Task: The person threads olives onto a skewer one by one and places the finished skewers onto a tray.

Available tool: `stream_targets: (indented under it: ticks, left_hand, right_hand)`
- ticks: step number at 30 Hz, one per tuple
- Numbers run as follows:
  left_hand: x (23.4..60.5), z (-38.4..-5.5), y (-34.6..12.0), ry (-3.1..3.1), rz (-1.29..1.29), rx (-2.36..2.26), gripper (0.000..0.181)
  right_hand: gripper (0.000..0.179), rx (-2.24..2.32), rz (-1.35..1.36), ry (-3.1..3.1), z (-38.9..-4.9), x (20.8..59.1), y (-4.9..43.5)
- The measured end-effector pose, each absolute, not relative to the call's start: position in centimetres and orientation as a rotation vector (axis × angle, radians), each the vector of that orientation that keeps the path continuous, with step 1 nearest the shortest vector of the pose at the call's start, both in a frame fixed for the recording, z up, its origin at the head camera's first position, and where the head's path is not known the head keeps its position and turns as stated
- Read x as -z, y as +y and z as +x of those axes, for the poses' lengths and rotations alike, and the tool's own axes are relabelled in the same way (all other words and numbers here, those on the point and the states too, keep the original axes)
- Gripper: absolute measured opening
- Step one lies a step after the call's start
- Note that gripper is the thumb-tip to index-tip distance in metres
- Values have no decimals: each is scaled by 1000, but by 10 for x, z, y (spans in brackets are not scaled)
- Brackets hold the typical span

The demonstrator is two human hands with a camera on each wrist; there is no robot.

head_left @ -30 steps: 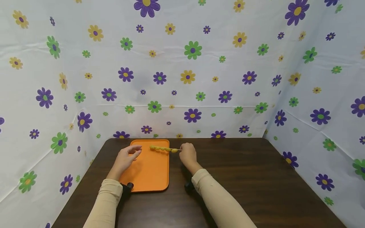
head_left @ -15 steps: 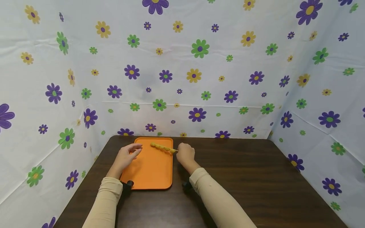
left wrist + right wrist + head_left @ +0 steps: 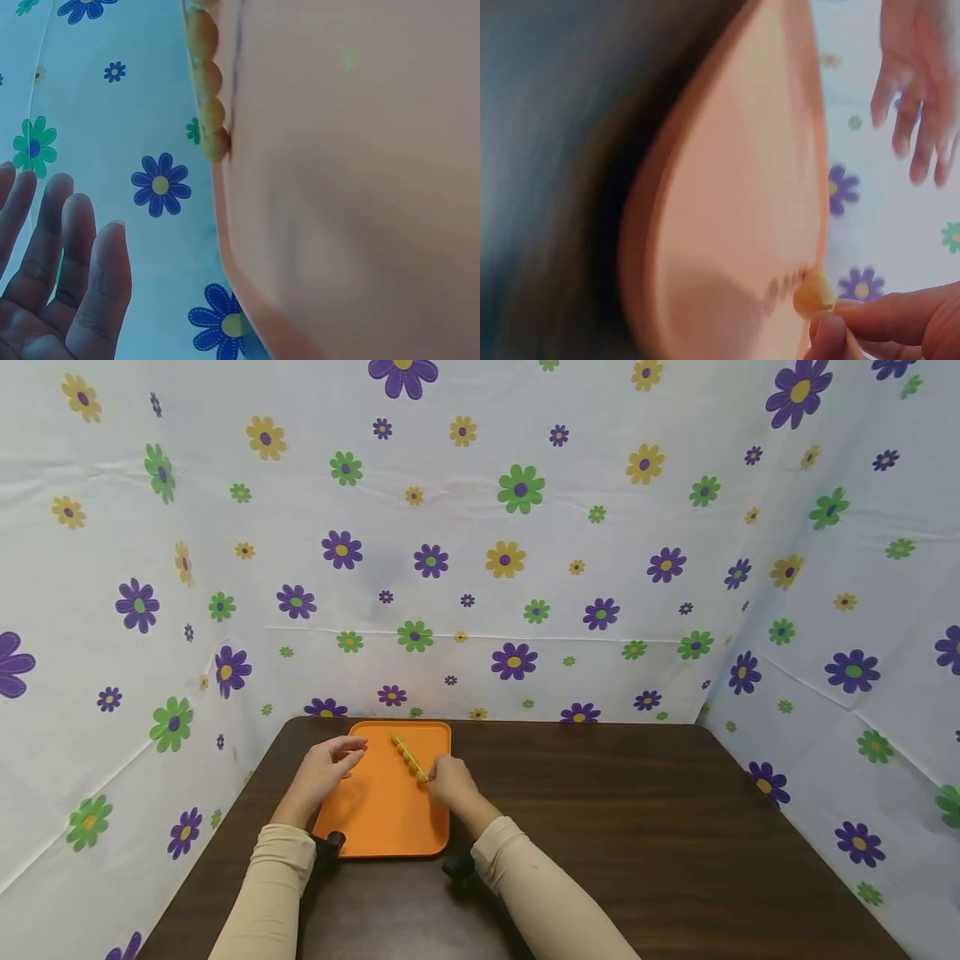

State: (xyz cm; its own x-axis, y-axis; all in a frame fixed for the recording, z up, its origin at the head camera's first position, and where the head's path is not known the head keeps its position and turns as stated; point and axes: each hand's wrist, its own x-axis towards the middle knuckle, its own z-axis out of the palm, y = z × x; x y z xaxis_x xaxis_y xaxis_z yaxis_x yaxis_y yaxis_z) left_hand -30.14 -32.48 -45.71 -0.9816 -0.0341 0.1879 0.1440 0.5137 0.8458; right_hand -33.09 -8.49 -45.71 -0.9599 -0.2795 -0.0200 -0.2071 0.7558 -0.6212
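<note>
From the head view, the right hand pinches the near end of a skewer of yellow balls, which slants over the orange tray on the dark bench. It looks light and stiff, best held by the bare stick end. The left hand hovers with relaxed fingers at the tray's left edge, holding nothing.

The left wrist view shows straight fingers apart from the skewer, and round, glossy beads in a row.

The right wrist view is blurred; fingertips seem clamped just behind the end ball.
</note>
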Motion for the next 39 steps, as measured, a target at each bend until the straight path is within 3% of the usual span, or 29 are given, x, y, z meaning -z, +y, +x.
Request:
stream_targets:
  ticks: [12, 22, 32, 39]
  left_hand:
    - [447, -306, -323, -2574, -155, 1468, 36]
    - [446, -307, -322, -2575, -169, 1481, 37]
    - [441, -306, -315, -2595, -208, 1503, 39]
    - [440, -308, -317, -2651, -176, 1382, 39]
  right_hand:
    - [25, 1482, -211, 2393, -296, 465, -142]
    - [16, 1579, -133, 2322, -291, 469, -162]
    - [20, 1452, -280, 2494, -291, 467, -141]
    - [23, 1386, -411, 2567, -330, 454, -86]
